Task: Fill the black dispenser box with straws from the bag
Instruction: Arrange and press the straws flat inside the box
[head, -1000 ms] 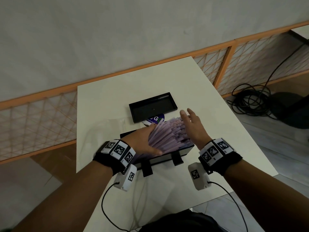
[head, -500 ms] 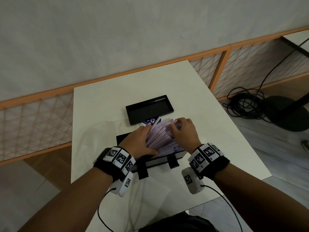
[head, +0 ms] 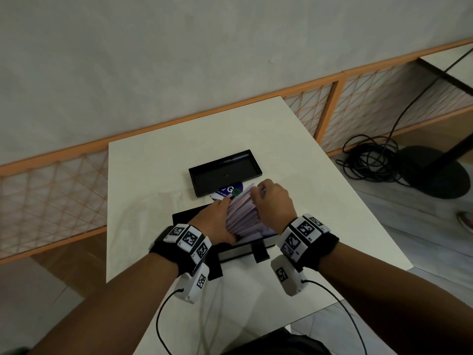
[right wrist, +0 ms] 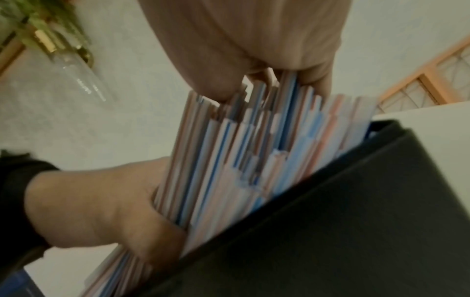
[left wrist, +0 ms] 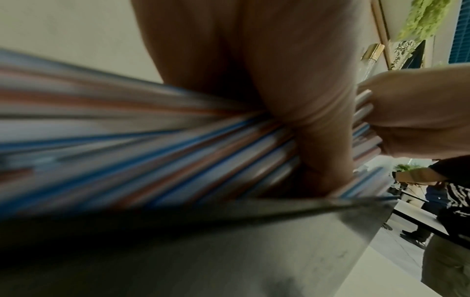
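Observation:
A thick bundle of pink, blue and white straws (head: 243, 216) lies slanted in the open black dispenser box (head: 243, 251) at the table's near edge. Part of it sticks out over the box's far side. My left hand (head: 221, 213) grips the bundle along its left side, its thumb across the straws (left wrist: 152, 140). My right hand (head: 259, 194) curls its fingers over the far ends of the straws (right wrist: 241, 150). The bag (head: 231, 190), with a blue and green logo, lies just beyond the box, mostly hidden. In the right wrist view the box wall (right wrist: 356, 221) fills the lower right.
A shallow black lid or tray (head: 225, 172) lies open side up behind the bag, mid-table. The white table (head: 153, 175) ends at an orange lattice fence. Coiled black cable (head: 371, 160) and a round stand base (head: 435, 172) sit on the floor to the right.
My right hand, with fingers stretched out beside the bundle a second ago, has curled onto the straws' far ends. The bundle is now squeezed narrower between both hands.

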{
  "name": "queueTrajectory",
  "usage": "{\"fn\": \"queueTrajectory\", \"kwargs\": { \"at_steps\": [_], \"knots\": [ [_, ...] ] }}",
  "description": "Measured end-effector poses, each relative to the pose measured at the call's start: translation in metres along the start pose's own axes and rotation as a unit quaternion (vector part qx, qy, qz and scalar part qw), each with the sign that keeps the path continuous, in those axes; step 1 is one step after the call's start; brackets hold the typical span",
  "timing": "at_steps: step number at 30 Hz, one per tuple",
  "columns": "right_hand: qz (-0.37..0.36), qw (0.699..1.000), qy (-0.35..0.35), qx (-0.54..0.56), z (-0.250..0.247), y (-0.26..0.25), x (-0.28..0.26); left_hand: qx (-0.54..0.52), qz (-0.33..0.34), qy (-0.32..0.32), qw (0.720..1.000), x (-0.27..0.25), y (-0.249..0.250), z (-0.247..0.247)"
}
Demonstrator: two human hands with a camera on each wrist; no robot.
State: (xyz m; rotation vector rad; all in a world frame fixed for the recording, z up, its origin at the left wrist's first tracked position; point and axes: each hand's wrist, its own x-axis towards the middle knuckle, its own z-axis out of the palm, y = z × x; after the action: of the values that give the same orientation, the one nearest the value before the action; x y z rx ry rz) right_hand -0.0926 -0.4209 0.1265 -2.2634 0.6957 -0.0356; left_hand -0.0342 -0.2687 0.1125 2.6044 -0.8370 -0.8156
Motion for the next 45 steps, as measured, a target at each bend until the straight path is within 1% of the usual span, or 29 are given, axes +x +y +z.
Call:
{"fn": "queueTrajectory", "kwargs": {
  "at_steps": [7,11,14,15,17,20,23,26,28,30,31,33,35,36,38,40,42,44,45],
  "knots": [
    [-0.032,0.996,-0.002,0.082,-0.009,0.005,0.019,0.024,0.008,0.042,0.999,-0.001,0.007,-0.012],
    [-0.04,0.988,0.002,0.147,-0.011,0.01,0.03,0.006,0.027,0.056,0.998,-0.004,0.007,-0.017],
    [-0.05,0.981,-0.017,0.186,-0.011,0.011,0.032,-0.014,0.036,0.053,0.998,-0.006,0.001,-0.017],
    [-0.053,0.981,-0.034,0.183,-0.011,0.011,0.031,-0.017,0.035,0.049,0.998,-0.007,-0.002,-0.017],
    [-0.061,0.985,-0.072,0.144,-0.011,0.013,0.028,-0.02,0.029,0.041,0.999,-0.008,-0.008,-0.016],
    [-0.083,0.989,-0.096,0.082,-0.015,0.015,0.023,-0.034,0.025,0.038,0.998,-0.004,-0.011,-0.012],
    [-0.11,0.986,-0.09,0.086,-0.015,0.016,0.024,-0.047,0.022,0.042,0.998,-0.001,-0.011,-0.01],
    [-0.121,0.986,-0.051,0.1,-0.013,0.016,0.024,-0.046,0.032,0.043,0.997,0.001,-0.011,-0.011],
    [-0.115,0.988,-0.029,0.099,-0.012,0.017,0.024,-0.045,0.041,0.049,0.997,0.003,-0.011,-0.012],
    [-0.099,0.989,-0.028,0.105,-0.012,0.018,0.021,-0.05,0.042,0.044,0.997,0.004,-0.011,-0.013],
    [-0.09,0.989,-0.038,0.107,-0.013,0.019,0.02,-0.052,0.041,0.037,0.997,0.004,-0.011,-0.013],
    [-0.077,0.988,-0.081,0.106,-0.014,0.021,0.016,-0.06,0.037,0.017,0.997,0.004,-0.011,-0.012],
    [-0.075,0.985,-0.114,0.104,-0.017,0.022,0.014,-0.068,0.032,0.008,0.997,0.003,-0.011,-0.014],
    [-0.076,0.984,-0.117,0.114,-0.019,0.023,0.014,-0.073,0.029,0.008,0.997,0.002,-0.011,-0.015],
    [-0.068,0.983,-0.1,0.141,-0.024,0.022,0.016,-0.079,0.028,0.01,0.996,0.0,-0.012,-0.018],
    [-0.057,0.984,-0.085,0.146,-0.026,0.022,0.015,-0.091,0.032,0.012,0.995,-0.005,-0.015,-0.02],
    [-0.038,0.984,-0.103,0.138,-0.025,0.018,0.011,-0.092,0.029,0.008,0.995,-0.01,-0.02,-0.021],
    [-0.029,0.983,-0.121,0.135,-0.021,0.014,0.007,-0.077,0.017,-0.012,0.997,-0.012,-0.026,-0.019],
    [-0.029,0.983,-0.118,0.141,-0.019,0.012,0.005,-0.07,0.01,-0.024,0.997,-0.012,-0.029,-0.017]
  ]
}}
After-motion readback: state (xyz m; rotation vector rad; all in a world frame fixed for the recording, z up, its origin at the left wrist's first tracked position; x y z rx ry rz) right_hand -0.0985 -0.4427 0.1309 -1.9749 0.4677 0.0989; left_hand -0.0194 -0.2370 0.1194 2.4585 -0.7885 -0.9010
